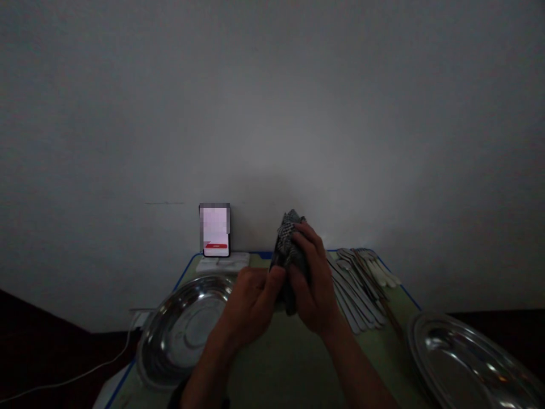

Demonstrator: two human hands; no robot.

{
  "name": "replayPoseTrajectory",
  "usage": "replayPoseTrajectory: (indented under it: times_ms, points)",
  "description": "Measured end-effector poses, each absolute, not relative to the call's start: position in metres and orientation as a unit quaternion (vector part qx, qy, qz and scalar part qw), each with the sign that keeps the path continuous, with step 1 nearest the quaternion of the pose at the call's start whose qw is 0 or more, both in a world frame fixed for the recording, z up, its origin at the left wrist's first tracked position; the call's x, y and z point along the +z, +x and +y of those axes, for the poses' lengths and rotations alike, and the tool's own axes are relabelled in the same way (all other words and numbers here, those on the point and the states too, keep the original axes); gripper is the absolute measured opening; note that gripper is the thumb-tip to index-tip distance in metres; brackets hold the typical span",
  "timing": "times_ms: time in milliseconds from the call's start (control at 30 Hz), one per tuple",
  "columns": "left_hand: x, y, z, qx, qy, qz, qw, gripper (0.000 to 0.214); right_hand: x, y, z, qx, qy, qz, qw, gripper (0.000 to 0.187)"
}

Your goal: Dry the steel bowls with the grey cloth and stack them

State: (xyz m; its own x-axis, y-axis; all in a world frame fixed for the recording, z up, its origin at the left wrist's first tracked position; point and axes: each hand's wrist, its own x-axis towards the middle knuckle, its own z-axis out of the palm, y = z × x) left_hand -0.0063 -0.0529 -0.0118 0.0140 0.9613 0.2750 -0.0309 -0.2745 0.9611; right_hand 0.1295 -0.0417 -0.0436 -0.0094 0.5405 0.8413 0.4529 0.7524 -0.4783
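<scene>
Cloth point(289, 238) (checked, bunched) sat above the table point(289, 358) between both hands: right hand point(313, 284) wrapped shut round it, left hand point(251, 304) pinching its lower edge; wiping seemed underway, needing a steady grip.

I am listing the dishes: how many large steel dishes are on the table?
2. A round steel bowl sits at the left, near the left hand. An oval platter lies at the right, cut off by the picture's edge. Others may be outside view.

Green table point(289, 358) carries bowl point(183, 332), tray point(464, 363), cutlery point(361, 292) and phone point(215, 230).
</scene>
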Motion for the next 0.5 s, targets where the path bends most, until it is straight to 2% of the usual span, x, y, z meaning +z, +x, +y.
replayPoseTrajectory:
  times_ms: [67,133,267,367,500]
  points:
    - [-0.011,-0.007,-0.056,0.464,0.679,0.394,0.411,0.045,-0.043,0.141,-0.037,0.092,-0.364,-0.676,0.635,0.038]
    - [-0.012,-0.007,-0.057,0.412,0.733,0.388,0.379,0.049,-0.046,0.150,-0.030,0.151,-0.380,-0.632,0.659,0.035]
    - [-0.020,-0.011,-0.055,0.488,0.668,0.435,0.355,0.048,-0.053,0.155,-0.019,0.211,-0.410,-0.568,0.681,0.034]
    - [-0.023,-0.014,-0.054,0.528,0.626,0.471,0.328,0.046,-0.050,0.151,-0.024,0.176,-0.396,-0.585,0.686,0.035]
    - [-0.016,-0.015,-0.056,0.476,0.679,0.430,0.358,0.053,-0.034,0.142,-0.043,0.058,-0.353,-0.663,0.657,0.037]
